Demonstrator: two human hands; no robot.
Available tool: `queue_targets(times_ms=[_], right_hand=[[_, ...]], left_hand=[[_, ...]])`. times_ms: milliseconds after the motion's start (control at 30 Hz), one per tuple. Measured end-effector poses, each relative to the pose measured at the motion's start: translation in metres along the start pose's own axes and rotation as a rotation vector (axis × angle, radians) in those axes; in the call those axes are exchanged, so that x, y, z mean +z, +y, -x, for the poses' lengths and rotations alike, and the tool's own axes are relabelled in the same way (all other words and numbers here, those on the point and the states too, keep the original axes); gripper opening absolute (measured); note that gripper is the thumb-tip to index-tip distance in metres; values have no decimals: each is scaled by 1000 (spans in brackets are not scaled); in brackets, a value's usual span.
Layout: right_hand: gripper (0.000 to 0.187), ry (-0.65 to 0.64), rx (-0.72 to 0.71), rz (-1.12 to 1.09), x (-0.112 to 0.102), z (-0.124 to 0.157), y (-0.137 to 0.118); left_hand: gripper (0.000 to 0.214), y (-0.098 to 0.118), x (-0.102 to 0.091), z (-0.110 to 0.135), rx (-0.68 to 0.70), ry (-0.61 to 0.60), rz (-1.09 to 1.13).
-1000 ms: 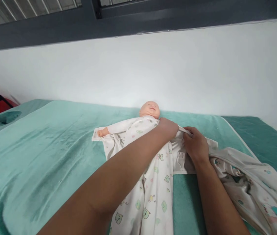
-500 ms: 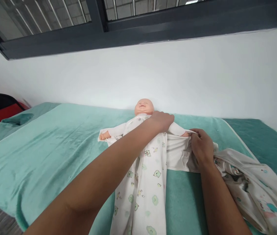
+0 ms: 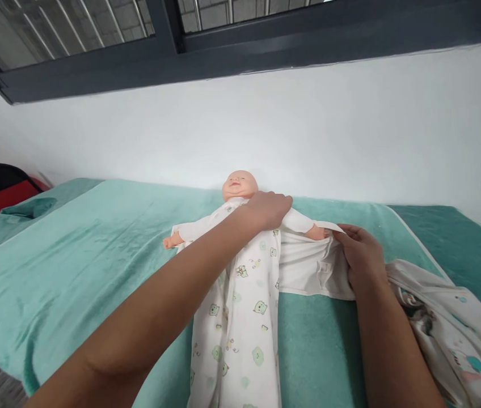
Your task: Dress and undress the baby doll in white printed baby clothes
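Doll: lay face-up on the green cover, head near the wall, arms out wide, printed outfit over its body.
Left hand: draped across the doll at shoulder level, knuckles up, fingers curled; honestly couldn't tell if they gripped anything. My guess: steadying it.
Right hand: thumb and fingers pinched the edge of the white cloth, just past the doll's little fist, probably to keep that edge raised and taut.
White cloth: spread under the outstretched arm, fairly smooth, maybe from that pull.
Bundled cloth: heaped off to the right, likely parked there.
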State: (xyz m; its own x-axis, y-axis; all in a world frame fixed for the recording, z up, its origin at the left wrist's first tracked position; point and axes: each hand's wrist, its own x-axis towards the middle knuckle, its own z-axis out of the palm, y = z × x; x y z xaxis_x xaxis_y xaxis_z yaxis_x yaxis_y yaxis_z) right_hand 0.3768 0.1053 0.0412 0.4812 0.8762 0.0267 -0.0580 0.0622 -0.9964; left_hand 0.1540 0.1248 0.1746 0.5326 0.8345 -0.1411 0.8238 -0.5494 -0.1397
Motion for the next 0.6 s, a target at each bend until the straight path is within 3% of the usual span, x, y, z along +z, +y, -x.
queue_targets(times_ms=[233,600], right_hand=[[29,-144,48,-11,0,1,1],[35,-73,201,-400,-3,-8,-2]], left_hand=[[26,-9,0,4,-51,-7,23],[32,7,20,-11,17,-30,30]])
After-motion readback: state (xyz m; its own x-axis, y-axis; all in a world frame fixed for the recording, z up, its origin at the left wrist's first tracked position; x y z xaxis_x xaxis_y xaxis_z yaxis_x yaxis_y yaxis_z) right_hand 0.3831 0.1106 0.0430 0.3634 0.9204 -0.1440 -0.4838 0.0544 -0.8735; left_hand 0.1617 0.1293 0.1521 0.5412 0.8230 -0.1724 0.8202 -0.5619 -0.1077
